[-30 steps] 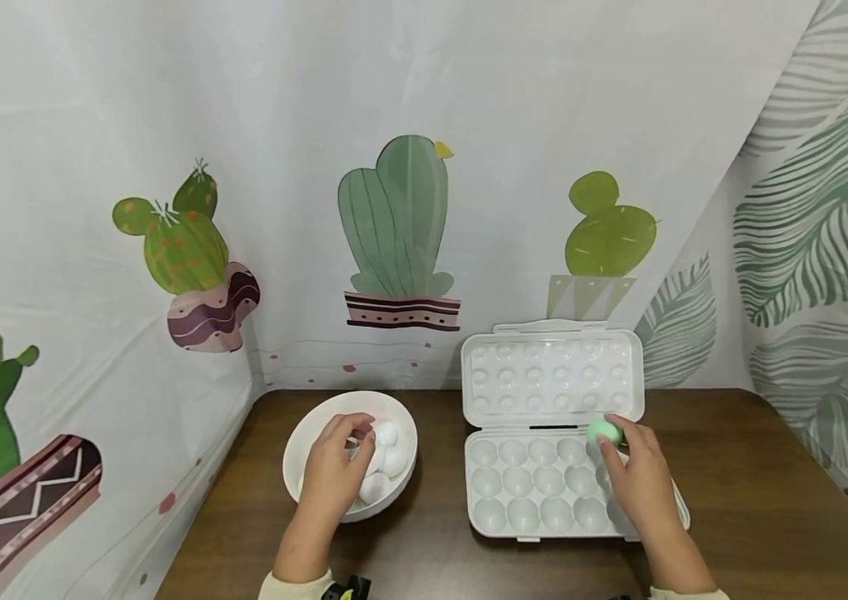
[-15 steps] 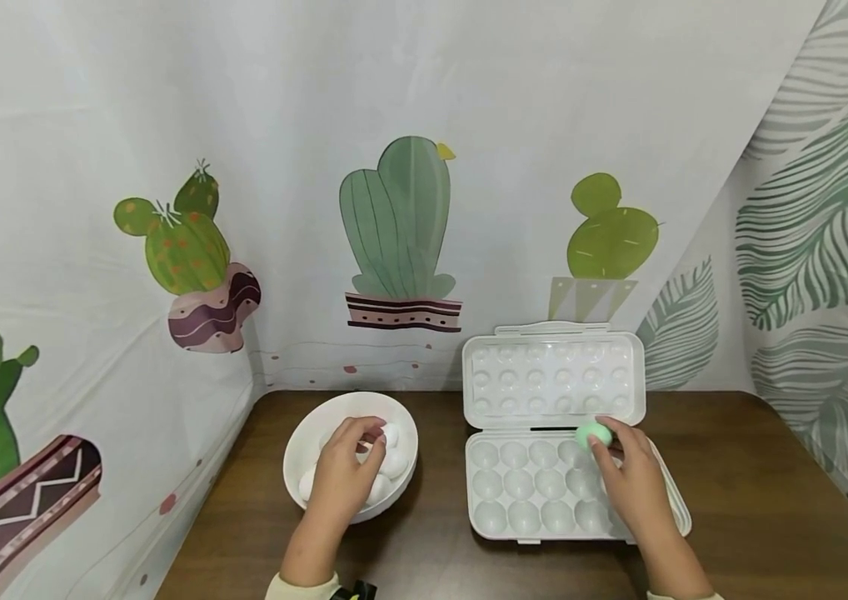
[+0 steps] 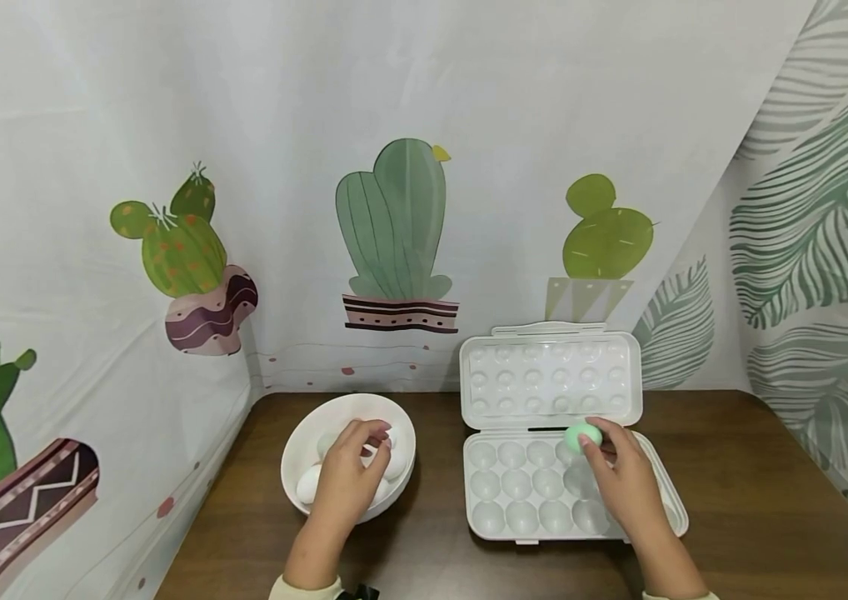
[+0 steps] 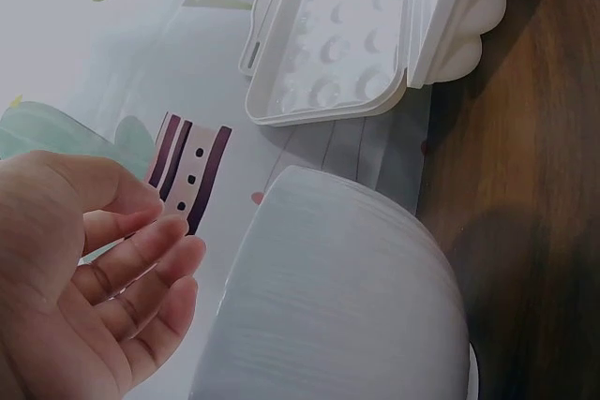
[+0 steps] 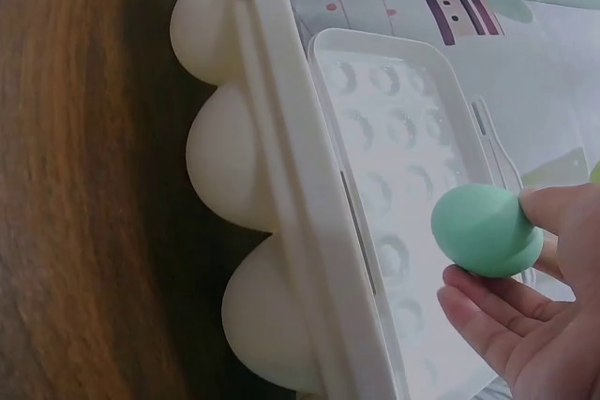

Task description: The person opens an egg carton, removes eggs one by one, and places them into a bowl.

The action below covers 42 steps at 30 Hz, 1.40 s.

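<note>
In the head view my right hand (image 3: 625,479) pinches a mint-green egg (image 3: 582,436) between thumb and fingers, above the back row of a white egg box (image 3: 472,527). The right wrist view shows the green egg (image 5: 485,229) clear of the box, its end at the fingertips. Over a white bowl (image 3: 296,433) at left hovers my left hand (image 3: 349,479), fingers loosely bent and holding nothing. Several white eggs, one at the bowl's left (image 3: 308,483), lie inside, partly hidden by that hand. In the left wrist view the bowl's outer wall (image 4: 328,288) hides its contents.
The egg box's lid (image 3: 551,379) stands raised at the back, leaning towards the cactus-print cloth (image 3: 499,208). Brown wooden tabletop (image 3: 435,492) lies between bowl and box. Rounded cups (image 5: 234,156) bulge under the box.
My right hand has carried the green egg left along the box's back row. The left hand has shifted slightly right over the bowl, uncovering a white egg at its left side.
</note>
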{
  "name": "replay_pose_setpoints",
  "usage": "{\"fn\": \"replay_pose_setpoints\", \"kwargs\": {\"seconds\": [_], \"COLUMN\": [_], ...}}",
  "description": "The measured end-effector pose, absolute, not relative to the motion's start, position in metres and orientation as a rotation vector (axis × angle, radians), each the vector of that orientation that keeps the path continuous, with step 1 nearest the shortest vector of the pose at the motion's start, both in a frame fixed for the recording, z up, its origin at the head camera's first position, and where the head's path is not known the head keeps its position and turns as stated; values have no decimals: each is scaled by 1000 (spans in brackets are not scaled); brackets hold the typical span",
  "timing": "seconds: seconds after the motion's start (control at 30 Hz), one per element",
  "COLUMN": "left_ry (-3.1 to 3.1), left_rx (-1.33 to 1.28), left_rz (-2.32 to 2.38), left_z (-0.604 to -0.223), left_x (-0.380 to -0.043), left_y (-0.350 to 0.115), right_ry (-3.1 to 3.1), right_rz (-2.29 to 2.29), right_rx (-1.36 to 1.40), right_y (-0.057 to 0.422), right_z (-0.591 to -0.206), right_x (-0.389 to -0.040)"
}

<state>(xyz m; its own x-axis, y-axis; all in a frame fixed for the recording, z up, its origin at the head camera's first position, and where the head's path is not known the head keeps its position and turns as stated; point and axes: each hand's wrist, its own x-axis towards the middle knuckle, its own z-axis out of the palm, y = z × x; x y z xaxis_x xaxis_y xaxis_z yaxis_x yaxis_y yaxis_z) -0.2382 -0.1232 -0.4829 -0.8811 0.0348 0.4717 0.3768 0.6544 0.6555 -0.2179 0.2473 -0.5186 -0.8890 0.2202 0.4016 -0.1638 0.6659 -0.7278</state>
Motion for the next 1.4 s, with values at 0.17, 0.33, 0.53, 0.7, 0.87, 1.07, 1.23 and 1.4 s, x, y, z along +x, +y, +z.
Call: {"fn": "replay_pose_setpoints", "kwargs": {"seconds": [0.17,0.33,0.53,0.7,0.87,1.07,1.23,1.4], "left_ry": [-2431,-2432,-2430,-2425,-2443,-2456,-2440,-2445], "left_rx": [-343,-364,-381,-407,-401,-399,-437,-453], "left_rz": [-1113,-1120,-1098,-1094,-1111,-1087,-1080,-1078], "left_z": [-483,-483,-486,-486,-485,-486,-486,-486], "left_x": [-237,-237,-236,-235,-234,-233,-232,-231], "left_y": [-121,-118,-115,-113,-111,-109,-106,-103], "right_ry": [-2435,-2468,-2492,-2490,-2484,-2495,-2502,-2509], "right_rz": [1133,1132,1144,1185,1204,1206,1215,1218], "right_rx": [-41,-46,-36,-6,16,17,42,63], "right_y": [245,242,237,233,229,225,221,218], "right_z": [-517,-517,-516,-515,-513,-511,-510,-511], "right_x": [-217,-216,-216,-215,-213,-212,-211,-210]}}
